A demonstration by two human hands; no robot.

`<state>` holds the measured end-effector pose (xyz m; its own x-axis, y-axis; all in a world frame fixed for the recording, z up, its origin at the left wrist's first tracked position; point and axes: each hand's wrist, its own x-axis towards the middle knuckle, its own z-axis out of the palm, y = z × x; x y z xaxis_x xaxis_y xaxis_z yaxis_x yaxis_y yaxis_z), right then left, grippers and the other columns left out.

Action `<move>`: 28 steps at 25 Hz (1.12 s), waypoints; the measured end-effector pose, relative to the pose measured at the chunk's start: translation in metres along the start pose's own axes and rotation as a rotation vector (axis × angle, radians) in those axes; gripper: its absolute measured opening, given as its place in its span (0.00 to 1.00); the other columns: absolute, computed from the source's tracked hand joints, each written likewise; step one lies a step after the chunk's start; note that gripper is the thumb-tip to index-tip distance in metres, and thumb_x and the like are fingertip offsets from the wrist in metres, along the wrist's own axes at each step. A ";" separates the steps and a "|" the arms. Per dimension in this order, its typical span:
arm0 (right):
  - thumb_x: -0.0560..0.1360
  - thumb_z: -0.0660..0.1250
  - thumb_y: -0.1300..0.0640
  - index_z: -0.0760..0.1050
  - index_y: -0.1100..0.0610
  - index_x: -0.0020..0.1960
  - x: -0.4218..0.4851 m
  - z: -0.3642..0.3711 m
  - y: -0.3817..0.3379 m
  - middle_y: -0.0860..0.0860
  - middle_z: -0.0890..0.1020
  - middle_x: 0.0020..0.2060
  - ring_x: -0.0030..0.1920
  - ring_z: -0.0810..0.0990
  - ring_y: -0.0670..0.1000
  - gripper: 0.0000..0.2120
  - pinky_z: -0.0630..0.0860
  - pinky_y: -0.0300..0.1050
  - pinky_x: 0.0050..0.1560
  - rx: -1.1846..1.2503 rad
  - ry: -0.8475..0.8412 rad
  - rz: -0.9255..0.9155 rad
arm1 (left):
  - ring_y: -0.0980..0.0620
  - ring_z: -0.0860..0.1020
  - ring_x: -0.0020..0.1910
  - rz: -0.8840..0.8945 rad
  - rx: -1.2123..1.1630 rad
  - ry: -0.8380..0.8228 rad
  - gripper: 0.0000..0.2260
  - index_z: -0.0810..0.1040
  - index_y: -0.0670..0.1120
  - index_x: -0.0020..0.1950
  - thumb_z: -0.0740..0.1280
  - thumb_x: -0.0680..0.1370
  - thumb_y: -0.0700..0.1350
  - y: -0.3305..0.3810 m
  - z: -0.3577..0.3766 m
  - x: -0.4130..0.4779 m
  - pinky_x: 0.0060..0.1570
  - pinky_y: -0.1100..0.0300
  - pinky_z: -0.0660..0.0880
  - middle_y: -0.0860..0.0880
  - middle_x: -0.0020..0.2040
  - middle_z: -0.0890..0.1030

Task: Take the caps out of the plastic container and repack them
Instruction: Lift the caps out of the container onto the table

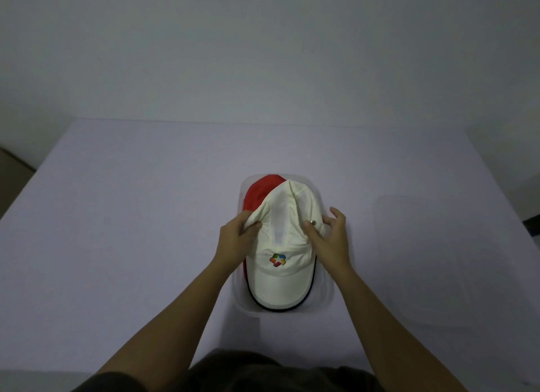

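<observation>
A clear plastic container [328,296] sits at the table's middle, close to me. A white cap [285,231] with a coloured logo and dark brim edge lies on top in it, brim toward me. Under it a red cap [258,193] shows at the far left. My left hand [238,236] pinches the white cap's left side. My right hand [328,236] grips its right side, thumb on the crown near a small metal button, fingers spread behind the fabric.
The container stands on a table covered with a pale lilac cloth [131,231]. A clear lid [438,260] lies flat to the right of the container. A plain wall rises behind the table's far edge.
</observation>
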<state>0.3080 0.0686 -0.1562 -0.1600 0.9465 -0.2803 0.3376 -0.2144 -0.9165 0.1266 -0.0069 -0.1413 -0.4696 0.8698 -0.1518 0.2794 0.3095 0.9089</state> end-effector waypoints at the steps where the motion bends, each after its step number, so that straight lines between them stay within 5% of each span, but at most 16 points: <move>1: 0.72 0.72 0.50 0.58 0.54 0.73 -0.001 -0.001 0.001 0.48 0.74 0.58 0.59 0.74 0.48 0.35 0.72 0.45 0.59 -0.006 0.027 -0.023 | 0.63 0.76 0.39 0.017 -0.011 0.012 0.04 0.78 0.48 0.51 0.65 0.78 0.41 0.000 0.000 -0.002 0.38 0.74 0.72 0.58 0.40 0.78; 6: 0.76 0.66 0.52 0.70 0.55 0.66 -0.014 0.000 0.001 0.49 0.77 0.58 0.57 0.78 0.48 0.20 0.77 0.52 0.61 0.109 0.012 -0.131 | 0.66 0.76 0.37 0.067 -0.006 0.132 0.05 0.78 0.48 0.52 0.63 0.79 0.43 0.006 0.002 -0.010 0.38 0.77 0.71 0.59 0.39 0.78; 11: 0.68 0.76 0.56 0.58 0.47 0.74 -0.026 0.001 0.002 0.36 0.72 0.64 0.62 0.74 0.35 0.40 0.75 0.34 0.58 0.249 -0.165 -0.154 | 0.61 0.74 0.36 -0.027 -0.019 0.204 0.06 0.75 0.46 0.52 0.65 0.78 0.48 0.024 -0.007 0.001 0.35 0.71 0.71 0.57 0.38 0.76; 16: 0.72 0.72 0.59 0.73 0.53 0.63 -0.026 0.000 -0.002 0.46 0.82 0.54 0.54 0.82 0.46 0.21 0.79 0.36 0.47 0.348 -0.066 -0.097 | 0.53 0.79 0.45 -0.147 -0.112 -0.065 0.14 0.77 0.45 0.53 0.68 0.74 0.54 0.023 -0.017 0.003 0.39 0.65 0.74 0.53 0.45 0.80; 19: 0.72 0.71 0.58 0.76 0.51 0.59 -0.027 0.003 0.002 0.49 0.83 0.54 0.54 0.83 0.47 0.16 0.80 0.41 0.49 0.400 -0.054 -0.053 | 0.50 0.79 0.54 -0.170 -0.217 -0.228 0.20 0.75 0.49 0.60 0.73 0.71 0.51 0.017 -0.023 -0.005 0.50 0.57 0.79 0.52 0.55 0.80; 22: 0.73 0.71 0.57 0.76 0.51 0.59 -0.029 0.020 -0.008 0.48 0.83 0.54 0.55 0.82 0.48 0.15 0.80 0.45 0.53 0.427 -0.037 -0.045 | 0.49 0.77 0.57 -0.174 -0.161 -0.081 0.24 0.72 0.51 0.62 0.73 0.69 0.53 0.010 -0.033 -0.011 0.56 0.49 0.78 0.51 0.59 0.77; 28: 0.69 0.74 0.60 0.65 0.52 0.69 -0.037 0.092 -0.050 0.42 0.77 0.59 0.59 0.77 0.40 0.32 0.75 0.39 0.58 0.227 -0.279 -0.151 | 0.47 0.79 0.54 -0.188 -0.194 0.178 0.13 0.73 0.49 0.58 0.69 0.75 0.47 -0.013 -0.101 -0.010 0.54 0.48 0.79 0.50 0.54 0.79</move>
<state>0.2119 0.0220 -0.1261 -0.4490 0.8762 -0.1752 0.0817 -0.1550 -0.9845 0.0433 -0.0583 -0.1122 -0.6418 0.7181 -0.2691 0.0175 0.3645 0.9310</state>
